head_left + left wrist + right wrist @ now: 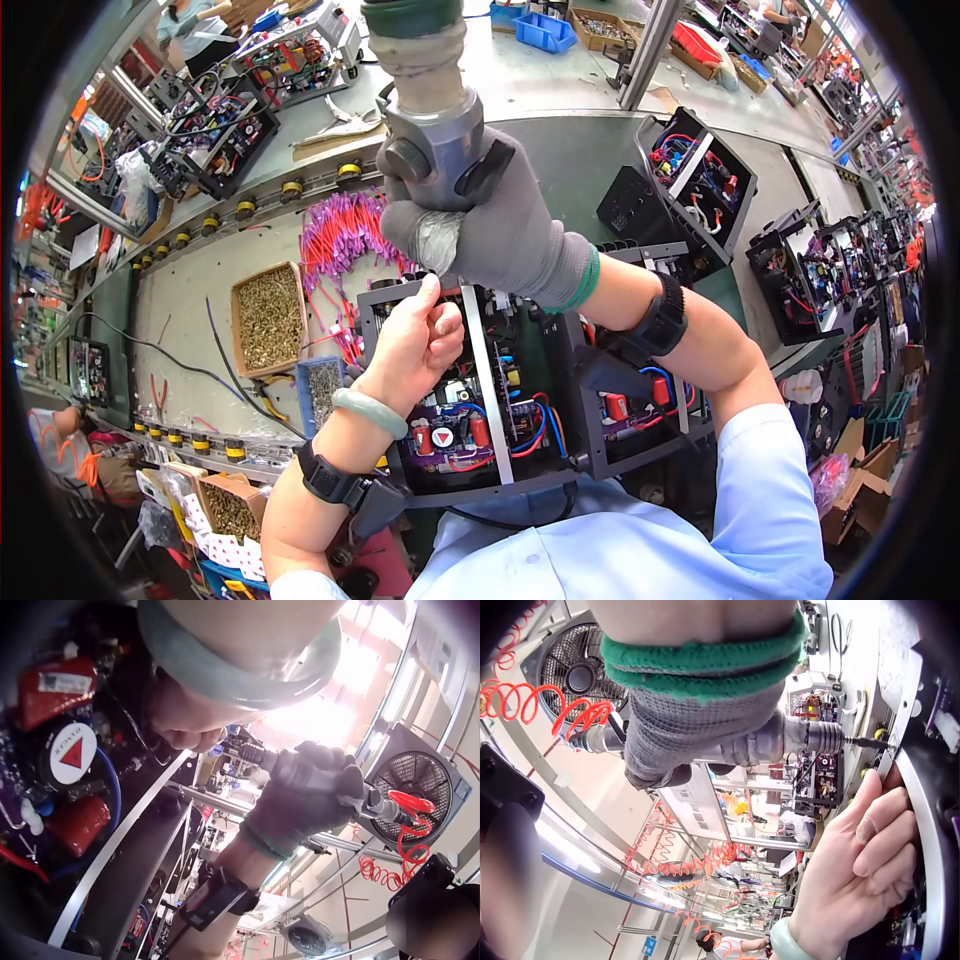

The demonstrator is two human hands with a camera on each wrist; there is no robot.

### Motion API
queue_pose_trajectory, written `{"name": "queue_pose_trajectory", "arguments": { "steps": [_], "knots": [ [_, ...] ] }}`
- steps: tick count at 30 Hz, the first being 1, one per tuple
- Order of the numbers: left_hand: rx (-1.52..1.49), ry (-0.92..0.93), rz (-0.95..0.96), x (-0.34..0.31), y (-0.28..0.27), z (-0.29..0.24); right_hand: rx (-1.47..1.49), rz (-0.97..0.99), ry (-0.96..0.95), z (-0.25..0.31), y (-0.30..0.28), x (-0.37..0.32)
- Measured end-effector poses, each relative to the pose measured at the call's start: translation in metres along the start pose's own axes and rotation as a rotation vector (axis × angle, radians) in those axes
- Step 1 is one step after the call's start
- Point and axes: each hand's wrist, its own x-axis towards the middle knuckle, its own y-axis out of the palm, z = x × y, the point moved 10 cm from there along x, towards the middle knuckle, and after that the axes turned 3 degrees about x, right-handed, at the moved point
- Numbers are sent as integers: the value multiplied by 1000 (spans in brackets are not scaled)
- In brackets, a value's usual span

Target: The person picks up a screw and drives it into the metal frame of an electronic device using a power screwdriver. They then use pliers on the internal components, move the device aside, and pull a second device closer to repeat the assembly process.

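A: Left to right, go. Labels?
B: Left: carton [237, 340] of small metal parts. Lower centre: round label [73, 753], "DANGER" over a red triangle, left wrist view. No brand legible on the driver [430, 135].
A: Left hand [415, 345]?
B: Centre, bare, fingers curled, pinching the metal strip [487, 385] at its upper end, by the rim of the open chassis [490, 492].
A: Driver?
B: Top centre, above the chassis. Long axis roughly up-down in the head view; right wrist view has it near level, bit [866, 742] pointing right, at the strip end.
A: Right hand [490, 225]?
B: Gray glove, closed round the driver.
A: Far right?
B: Second chassis [590, 420] beside the first, more open units upper right.
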Motion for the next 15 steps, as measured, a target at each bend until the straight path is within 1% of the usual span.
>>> {"name": "queue_pose_trajectory", "arguments": {
  "steps": [3, 5, 7, 8, 10, 11, 12, 13, 14, 15],
  "knots": [
    [-13, 11, 12, 1, 0, 0, 24, -20, 2, 0, 1, -1],
    [-35, 15, -32, 1, -1, -1, 24, -17, -6, 1, 2, -2],
    [-41, 16, -2, 1, 0, 0, 170, 23, -18, 4, 4, -3],
    [-45, 13, 25, 1, 1, 1, 174, 30, -17, 3, 3, -5],
    [-37, 32, 31, 1, 0, 0, 185, -10, 71, -10, -2, -6],
    [-23, 47, 40, 1, 2, -1, 191, -1, 72, -10, -1, -6],
    [-16, 82, -98, -4, 5, -7, 167, -19, 45, -6, -3, -5],
    [-18, 86, -102, -5, 3, -6, 142, -38, 18, -1, -6, -5],
    [-19, 82, -82, -4, 4, -5, 139, -33, 79, -4, -6, -5],
    [-18, 77, -59, -4, 5, -5, 140, -30, 75, -4, -5, -5]
  ]
}}
